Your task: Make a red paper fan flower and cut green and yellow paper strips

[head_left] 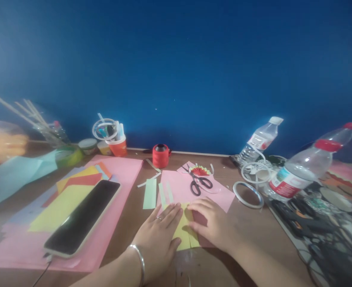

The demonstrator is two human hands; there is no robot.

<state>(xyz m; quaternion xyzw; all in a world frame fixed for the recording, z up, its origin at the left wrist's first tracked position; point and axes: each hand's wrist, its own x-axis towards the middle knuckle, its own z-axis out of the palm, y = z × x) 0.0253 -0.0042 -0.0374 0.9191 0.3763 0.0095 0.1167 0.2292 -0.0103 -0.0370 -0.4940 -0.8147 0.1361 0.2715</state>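
Observation:
A piece of yellow paper (185,230) lies flat at the front middle of the table, with a line running down it. Spread over its left side is my left hand (160,229), fingers stretched out and pressed flat. My right hand (210,223) rests on its right edge with bent fingers apart; nothing shows between them. Beyond the hands is a sheet of pink paper (176,183). Black-handled scissors (200,184) lie on it, close to a red and yellow pleated paper fan (200,170). Green paper strips (150,194) lie just left of the pink sheet.
At left a phone (83,217) with a cable rests on stacked coloured paper (118,191). A red thread spool (160,156) and an orange cup (117,146) of tools stand near the wall. To the right are tape rolls (248,195), plastic bottles (298,171) and clutter.

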